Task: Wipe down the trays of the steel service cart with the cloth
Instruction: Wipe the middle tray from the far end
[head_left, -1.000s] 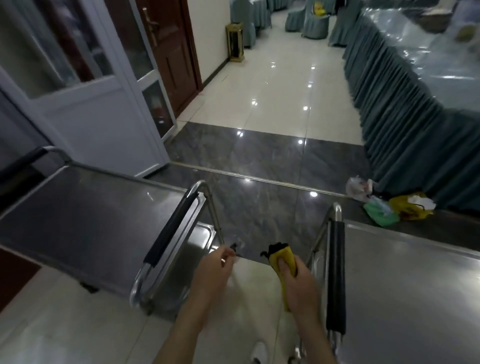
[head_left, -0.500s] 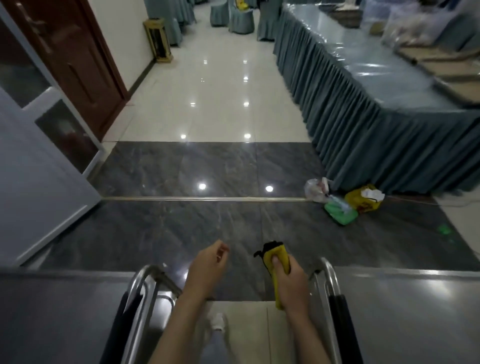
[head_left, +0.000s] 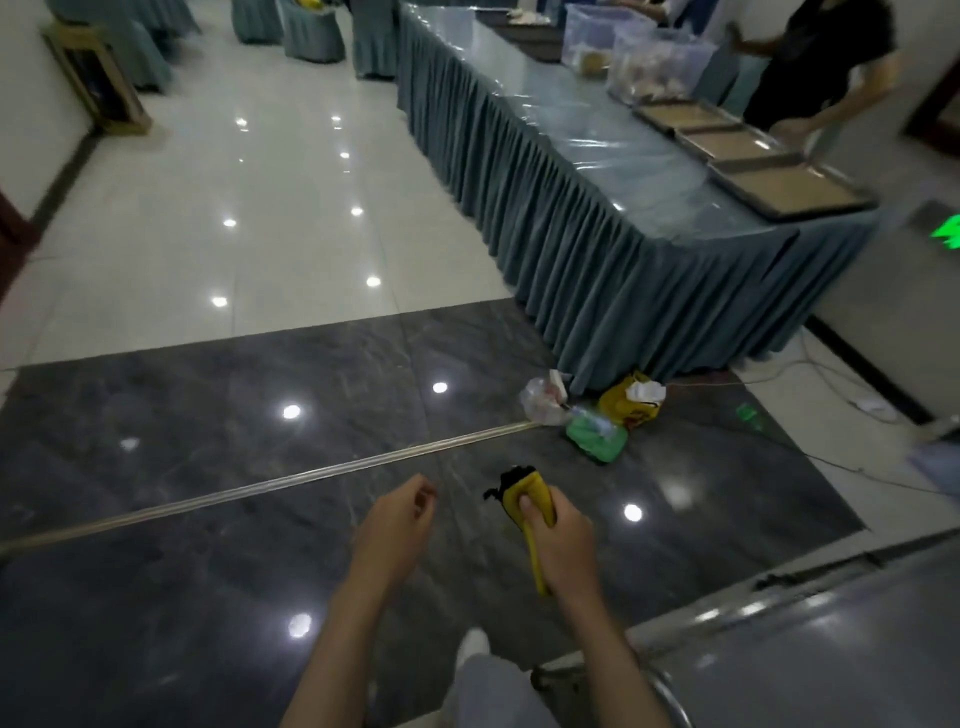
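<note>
My right hand (head_left: 563, 545) grips a bunched yellow cloth (head_left: 530, 506) with a dark end poking out at the top, held over the dark floor. My left hand (head_left: 392, 530) hangs beside it with loosely curled fingers and holds nothing. The top tray of a steel service cart (head_left: 810, 654) fills the lower right corner, just right of my right forearm; its curved handle rail (head_left: 670, 691) shows at the bottom edge.
A long table with a teal skirt (head_left: 597, 249) runs up the right, carrying flat trays (head_left: 789, 189) and clear bins. Plastic bags (head_left: 597, 421) lie on the floor at its near corner. Another person (head_left: 826, 62) stands at the far right. A cable trails across the floor.
The view has swung right: the left cart and the glass door have left the frame, and only the right cart's tray remains. Both hands keep their pose, the cloth still in my right hand.
</note>
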